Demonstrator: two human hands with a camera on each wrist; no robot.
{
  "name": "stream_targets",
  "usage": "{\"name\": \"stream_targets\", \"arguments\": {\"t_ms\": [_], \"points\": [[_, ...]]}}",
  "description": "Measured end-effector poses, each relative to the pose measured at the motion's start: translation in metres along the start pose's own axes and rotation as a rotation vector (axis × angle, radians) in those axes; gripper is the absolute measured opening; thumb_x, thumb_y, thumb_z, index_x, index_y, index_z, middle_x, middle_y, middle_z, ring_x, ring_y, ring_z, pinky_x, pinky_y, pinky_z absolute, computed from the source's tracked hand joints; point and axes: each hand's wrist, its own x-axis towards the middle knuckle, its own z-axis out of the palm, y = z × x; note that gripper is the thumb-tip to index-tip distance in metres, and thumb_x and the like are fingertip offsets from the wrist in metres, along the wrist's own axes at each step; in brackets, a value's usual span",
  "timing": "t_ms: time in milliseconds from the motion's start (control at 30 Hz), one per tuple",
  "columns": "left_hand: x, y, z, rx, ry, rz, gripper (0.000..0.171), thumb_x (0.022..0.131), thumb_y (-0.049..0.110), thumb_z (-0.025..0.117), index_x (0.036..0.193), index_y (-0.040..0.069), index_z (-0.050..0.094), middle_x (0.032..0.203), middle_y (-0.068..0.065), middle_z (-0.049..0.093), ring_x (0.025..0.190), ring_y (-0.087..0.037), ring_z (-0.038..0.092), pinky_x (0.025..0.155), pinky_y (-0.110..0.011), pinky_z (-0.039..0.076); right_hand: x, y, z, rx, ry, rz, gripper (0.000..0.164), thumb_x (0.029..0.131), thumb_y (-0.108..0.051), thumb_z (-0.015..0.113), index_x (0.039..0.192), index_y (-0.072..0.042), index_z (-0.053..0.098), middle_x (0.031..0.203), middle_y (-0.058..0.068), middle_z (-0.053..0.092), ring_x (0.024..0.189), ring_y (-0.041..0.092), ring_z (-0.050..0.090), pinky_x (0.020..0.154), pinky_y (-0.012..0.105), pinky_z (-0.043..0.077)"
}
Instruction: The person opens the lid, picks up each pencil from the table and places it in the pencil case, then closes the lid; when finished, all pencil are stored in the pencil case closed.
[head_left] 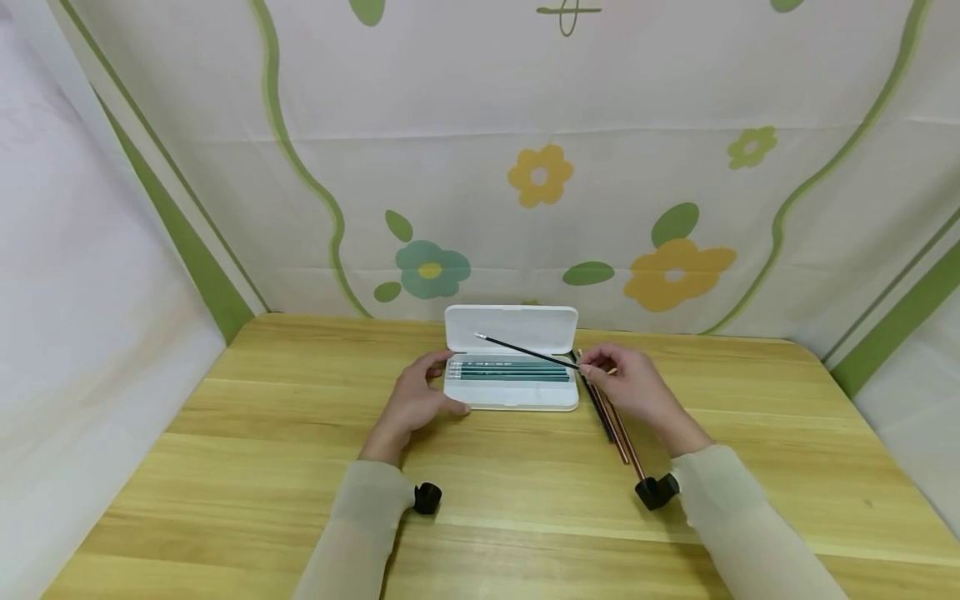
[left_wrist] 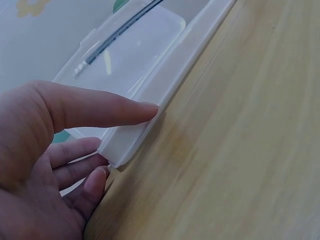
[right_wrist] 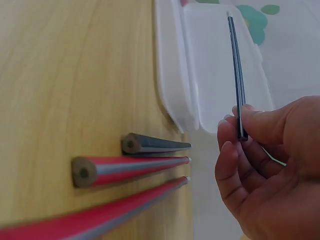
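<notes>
A white pencil case lies on the table with its lid raised. Several green pencils with pale tips at their left ends lie side by side along its back half. My left hand grips the case's left end, the thumb pressing the front wall and the other fingers round the end. Between thumb and fingers, my right hand pinches a dark pencil by one end. That pencil slants over the case, its pale-tipped end pointing left in front of the lid.
To the right of the case, partly under my right hand, a dark pencil and two red pencils lie on the wooden table. A flower-printed cloth hangs behind the table's back edge. Each wrist carries a small black camera mount.
</notes>
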Motion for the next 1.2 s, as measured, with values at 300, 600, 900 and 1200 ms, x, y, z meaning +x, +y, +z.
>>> {"name": "stream_targets", "arguments": {"t_ms": [300, 600, 900, 1200], "points": [[0.002, -0.002, 0.0, 0.005, 0.003, -0.001, 0.096, 0.066, 0.0, 0.093, 0.154, 0.014, 0.058, 0.152, -0.013, 0.058, 0.137, -0.035, 0.049, 0.117, -0.055, 0.042, 0.01, 0.001, 0.012, -0.05, -0.029, -0.034, 0.011, 0.106, -0.009, 0.065, 0.112, -0.005, 0.074, 0.104, 0.011, 0.075, 0.091, 0.023, 0.061, 0.076, 0.034, 0.05], [0.002, -0.002, 0.0, -0.005, 0.002, 0.007, 0.095, 0.067, 0.0, 0.093, 0.154, 0.013, 0.058, 0.152, -0.012, 0.059, 0.136, -0.035, 0.05, 0.118, -0.054, 0.042, 0.019, 0.001, 0.021, -0.006, -0.084, -0.031, 0.012, 0.106, -0.012, 0.067, 0.113, -0.006, 0.075, 0.106, 0.011, 0.075, 0.091, 0.021, 0.063, 0.078, 0.031, 0.052], [0.002, -0.001, 0.002, -0.005, 0.001, 0.016, 0.095, 0.066, -0.001, 0.093, 0.154, 0.012, 0.058, 0.153, -0.011, 0.06, 0.135, -0.034, 0.051, 0.115, -0.052, 0.043, 0.023, 0.008, 0.015, 0.134, -0.179, 0.091, 0.021, 0.105, -0.015, 0.069, 0.123, -0.004, 0.074, 0.119, 0.014, 0.073, 0.102, 0.021, 0.065, 0.084, 0.028, 0.055], [0.001, 0.0, 0.0, -0.009, -0.004, 0.009, 0.095, 0.066, 0.0, 0.093, 0.154, 0.012, 0.058, 0.153, -0.012, 0.059, 0.135, -0.034, 0.051, 0.115, -0.052, 0.043, 0.026, 0.015, 0.013, 0.192, -0.153, 0.173, 0.022, 0.099, -0.017, 0.078, 0.119, -0.007, 0.079, 0.12, 0.012, 0.075, 0.101, 0.018, 0.067, 0.084, 0.028, 0.056]]}}
